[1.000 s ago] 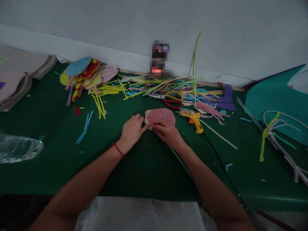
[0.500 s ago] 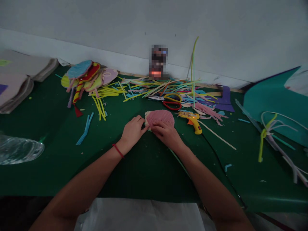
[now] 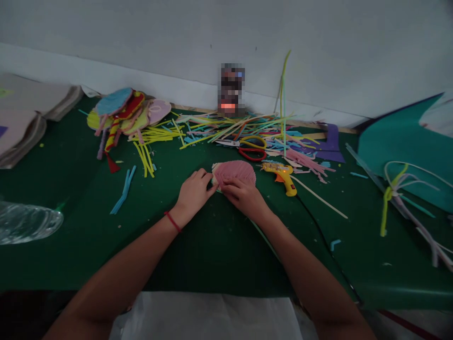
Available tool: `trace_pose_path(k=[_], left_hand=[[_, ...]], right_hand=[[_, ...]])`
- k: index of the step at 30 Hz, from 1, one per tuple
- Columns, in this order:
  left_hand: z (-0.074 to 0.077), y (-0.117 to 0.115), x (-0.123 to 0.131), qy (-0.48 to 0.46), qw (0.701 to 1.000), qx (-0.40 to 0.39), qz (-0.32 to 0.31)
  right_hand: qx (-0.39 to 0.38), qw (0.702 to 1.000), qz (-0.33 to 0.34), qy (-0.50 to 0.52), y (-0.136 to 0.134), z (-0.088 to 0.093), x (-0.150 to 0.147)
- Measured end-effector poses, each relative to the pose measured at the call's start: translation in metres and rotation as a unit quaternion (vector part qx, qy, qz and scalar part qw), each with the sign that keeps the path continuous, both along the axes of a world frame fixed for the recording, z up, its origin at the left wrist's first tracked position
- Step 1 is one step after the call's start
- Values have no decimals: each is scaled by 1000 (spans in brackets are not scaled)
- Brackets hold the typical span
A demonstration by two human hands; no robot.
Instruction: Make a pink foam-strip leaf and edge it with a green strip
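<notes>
A rounded pink craft panel point(image 3: 241, 170), covered in rows of pipe cleaner with a cream strip on its left side, lies on the green table in front of me. My left hand point(image 3: 194, 192) pinches its left edge between thumb and fingers. Fingers bent, my right hand point(image 3: 245, 197) presses on its lower front and hides part of it. What small piece may be under the fingertips cannot be made out. A thin green strand point(image 3: 264, 236) runs from beneath my right wrist. Just right of the panel lies a yellow hot glue gun point(image 3: 288, 182), its nozzle pointing left.
Scissors point(image 3: 253, 153) lie behind the panel, before a heap of pipe cleaners point(image 3: 226, 127). Finished fan-shaped pieces point(image 3: 115, 101) are stacked back left. A plastic bottle point(image 3: 31, 222) lies left; a teal sheet point(image 3: 399, 137) stands right. The glue gun's black cord point(image 3: 320, 231) crosses the table's front right.
The whole view has shifted very slightly. Both hands keep nearly the same hold on the pink panel; nothing else has visibly moved.
</notes>
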State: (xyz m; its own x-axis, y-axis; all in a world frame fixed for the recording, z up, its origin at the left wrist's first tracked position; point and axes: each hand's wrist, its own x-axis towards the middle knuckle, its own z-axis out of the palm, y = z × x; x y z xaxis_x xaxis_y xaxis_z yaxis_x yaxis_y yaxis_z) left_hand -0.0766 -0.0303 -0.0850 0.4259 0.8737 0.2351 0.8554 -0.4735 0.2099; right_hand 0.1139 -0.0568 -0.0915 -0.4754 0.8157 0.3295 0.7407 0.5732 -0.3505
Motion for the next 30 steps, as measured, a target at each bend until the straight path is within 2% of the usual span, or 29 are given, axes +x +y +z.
trace_pose_path(k=[23, 30], left_hand=[[-2, 2, -1, -29, 1000, -10, 1], [-2, 2, -3, -49, 999, -20, -5]], right_hand=[[-22, 999, 22, -12, 0, 4, 4], [-37, 999, 20, 35, -1, 3, 5]])
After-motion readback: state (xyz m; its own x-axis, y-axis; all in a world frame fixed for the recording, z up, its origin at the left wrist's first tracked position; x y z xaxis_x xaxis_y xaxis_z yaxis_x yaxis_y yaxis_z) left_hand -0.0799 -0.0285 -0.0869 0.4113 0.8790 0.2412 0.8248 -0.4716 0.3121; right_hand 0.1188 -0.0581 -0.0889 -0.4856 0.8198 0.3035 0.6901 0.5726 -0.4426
